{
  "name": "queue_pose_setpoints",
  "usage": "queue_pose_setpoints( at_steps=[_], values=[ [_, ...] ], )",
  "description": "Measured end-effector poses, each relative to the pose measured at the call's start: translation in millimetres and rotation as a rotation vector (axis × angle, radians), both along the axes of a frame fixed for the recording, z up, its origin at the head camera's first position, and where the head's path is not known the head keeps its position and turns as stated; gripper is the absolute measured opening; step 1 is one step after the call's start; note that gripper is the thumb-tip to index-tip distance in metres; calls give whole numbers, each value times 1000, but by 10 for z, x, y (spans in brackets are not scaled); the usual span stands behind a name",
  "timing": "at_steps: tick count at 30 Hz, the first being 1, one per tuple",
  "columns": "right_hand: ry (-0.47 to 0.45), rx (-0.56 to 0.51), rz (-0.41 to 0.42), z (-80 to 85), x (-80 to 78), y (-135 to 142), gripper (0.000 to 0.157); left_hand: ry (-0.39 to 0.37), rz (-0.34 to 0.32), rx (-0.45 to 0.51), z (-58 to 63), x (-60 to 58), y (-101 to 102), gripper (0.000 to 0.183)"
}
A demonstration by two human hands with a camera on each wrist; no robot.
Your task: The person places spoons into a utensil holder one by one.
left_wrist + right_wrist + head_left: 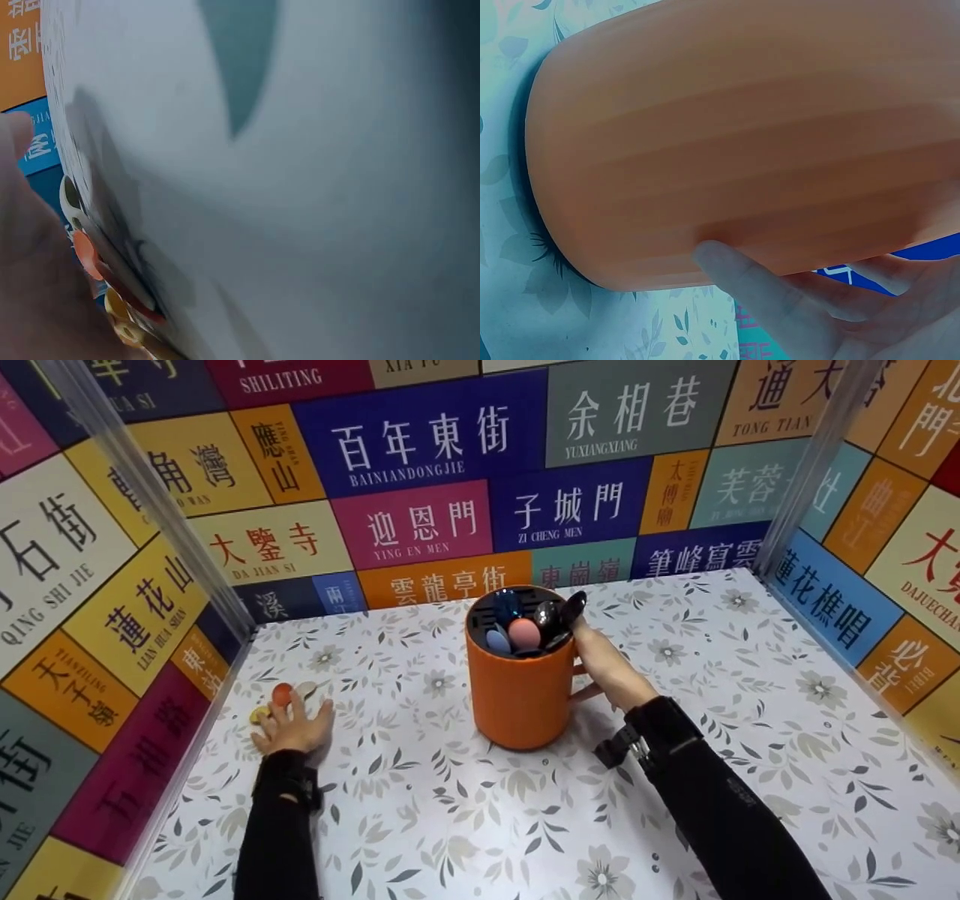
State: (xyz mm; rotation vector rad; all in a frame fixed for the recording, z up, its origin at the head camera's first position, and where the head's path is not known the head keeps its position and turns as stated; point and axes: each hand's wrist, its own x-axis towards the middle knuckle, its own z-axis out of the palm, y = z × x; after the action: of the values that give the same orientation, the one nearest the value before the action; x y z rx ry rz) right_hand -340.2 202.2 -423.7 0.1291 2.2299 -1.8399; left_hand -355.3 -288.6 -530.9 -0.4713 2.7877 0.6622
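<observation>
An orange mug-shaped utensil holder point(519, 697) stands upright, spoon heads in several colours showing in its black slotted top. My right hand point(616, 671) holds it at the handle side; in the right wrist view one finger point(739, 277) lies against its wall and others bend behind it. A black spoon point(574, 606) tilts outward at the rim just above that hand; whether the hand touches it cannot be told. My left hand point(294, 730), fingers spread, is over an orange spoon point(282, 694), a yellow utensil point(259, 714) and a whitish one point(70, 193). Its fingertip contact is unclear.
A white table point(420, 825) with a leaf and flower print lies under everything. Coloured panels with Chinese lettering point(420, 442) wall it at the back and both sides. Clear corner strips point(157, 502) join the panels.
</observation>
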Motion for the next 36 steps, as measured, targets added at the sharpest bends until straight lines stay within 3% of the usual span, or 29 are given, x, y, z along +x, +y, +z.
queue_pose_setpoints(
  at_steps=[6, 12, 16, 19, 23, 28, 32, 36],
  values=[
    [4, 2, 22, -14, 11, 17, 107, -45, -59, 30, -24, -1, 9, 100],
    [1, 2, 22, -12, 13, 26, 107, -54, -105, 13, -126, -102, 93, 100],
    [12, -2, 24, -13, 15, 12, 108, -62, -162, 4, -240, -238, 161, 101],
    [17, -3, 25, -10, 22, 1, 108, -73, -207, -6, -311, -342, 272, 103],
    [16, -7, 18, -9, 22, 1, 109, -81, -247, -28, -337, -404, 562, 100],
    [16, -4, 21, -7, 21, 12, 107, -89, -259, -66, -345, -386, 956, 99],
    [15, -4, 26, -12, 22, 10, 105, -87, -284, -100, -332, -316, 1156, 98],
    [9, -8, 27, -13, 20, -1, 105, -98, -285, -109, -205, -198, 1282, 97]
  ],
)
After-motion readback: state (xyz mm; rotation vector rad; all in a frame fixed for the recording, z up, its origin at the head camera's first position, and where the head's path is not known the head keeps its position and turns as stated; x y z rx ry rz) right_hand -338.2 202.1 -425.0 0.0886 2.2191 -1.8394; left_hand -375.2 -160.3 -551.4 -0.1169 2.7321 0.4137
